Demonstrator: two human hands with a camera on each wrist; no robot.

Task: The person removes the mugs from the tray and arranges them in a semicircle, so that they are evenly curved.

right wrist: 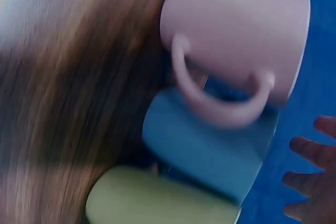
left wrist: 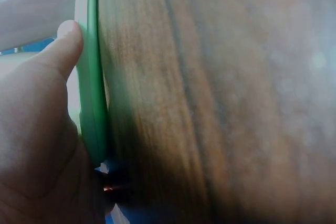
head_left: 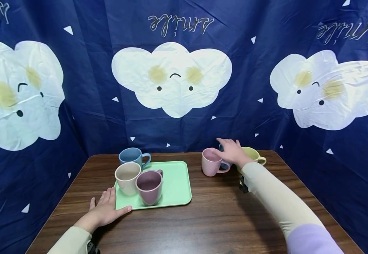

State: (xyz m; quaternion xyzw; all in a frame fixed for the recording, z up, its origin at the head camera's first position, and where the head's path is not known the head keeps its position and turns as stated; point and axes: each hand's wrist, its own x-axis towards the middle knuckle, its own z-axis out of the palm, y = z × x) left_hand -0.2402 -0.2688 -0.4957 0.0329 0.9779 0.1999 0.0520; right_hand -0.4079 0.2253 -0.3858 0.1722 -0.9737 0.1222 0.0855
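Observation:
My left hand (head_left: 103,210) rests at the near left corner of a green tray (head_left: 175,183), thumb on its front rim and fingers along its left side. On the tray stand a cream mug (head_left: 127,182) and a mauve mug (head_left: 150,192). Over a group of mugs at the right, my right hand (head_left: 233,152) reaches with fingers spread, holding nothing. A pink mug (right wrist: 231,30) stands nearest its fingers. Next to that are a blue mug (right wrist: 210,142), mostly hidden by the hand in the head view, and a yellow-green mug (right wrist: 157,200).
Another blue mug (head_left: 130,155) stands at the tray's back left corner; whether its base is on the tray is hidden. A brown wooden table (head_left: 184,229) carries everything. Dark blue cloth (head_left: 88,106) with cloud prints hangs around the back and sides.

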